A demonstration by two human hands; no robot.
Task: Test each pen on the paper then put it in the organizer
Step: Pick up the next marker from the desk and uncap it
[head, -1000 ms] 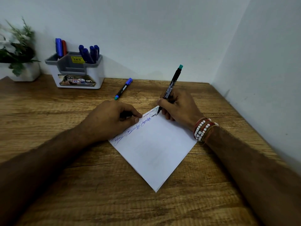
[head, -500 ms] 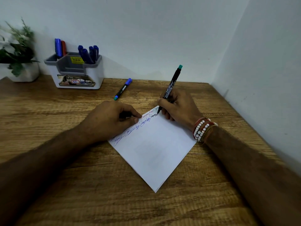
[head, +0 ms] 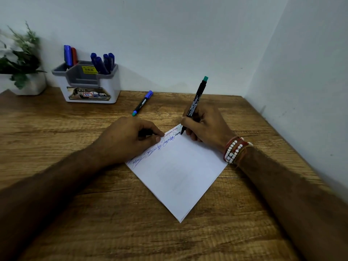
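A white sheet of paper (head: 177, 176) lies as a diamond on the wooden desk, with blue, red and green scribbles along its upper left edge. My right hand (head: 207, 127) grips a black pen with a green end (head: 196, 98), its tip touching the paper at a small black scribble near the top corner. My left hand (head: 126, 140) rests on the paper's upper left edge, fingers curled around a small dark pen cap (head: 146, 132). Another black pen with a blue cap (head: 142, 103) lies loose on the desk behind my hands. The white and grey organizer (head: 90, 91) stands at the back left, holding several blue pens and a red one.
A potted green plant (head: 20, 59) stands at the far left by the back wall. A side wall (head: 301, 91) runs close along the desk's right edge. Bare wooden desk (head: 56, 129) stretches left of the paper and in front of it.
The pen tip has shifted slightly on the paper and the black scribble near the top corner has grown a little. My left hand has stayed in place.
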